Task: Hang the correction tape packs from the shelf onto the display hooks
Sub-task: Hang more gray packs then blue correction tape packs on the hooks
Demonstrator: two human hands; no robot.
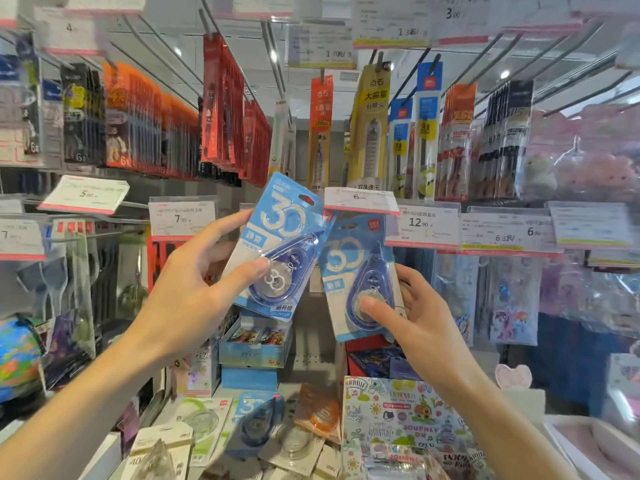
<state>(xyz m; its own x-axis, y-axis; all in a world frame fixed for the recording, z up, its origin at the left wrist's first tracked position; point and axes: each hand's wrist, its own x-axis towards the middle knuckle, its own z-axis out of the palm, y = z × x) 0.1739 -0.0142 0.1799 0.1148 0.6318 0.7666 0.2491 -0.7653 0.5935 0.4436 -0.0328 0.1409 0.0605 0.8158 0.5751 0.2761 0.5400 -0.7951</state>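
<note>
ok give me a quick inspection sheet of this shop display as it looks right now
surface: lower shelf crowded with loose stock
job's things: two blue correction tape packs held up, the left pack tilted, the right pack just under the 6.00 price tag; a third blue pack lies on the shelf
clutter: orange tape pack, green tape pack, doodle-print book, small boxes
grippers: left hand pinches the left pack; right hand holds the right pack, thumb on its blister
cables: nothing seen
surroundings: hanging pen packs on hooks above, globe at far left, plush toys at right
</note>
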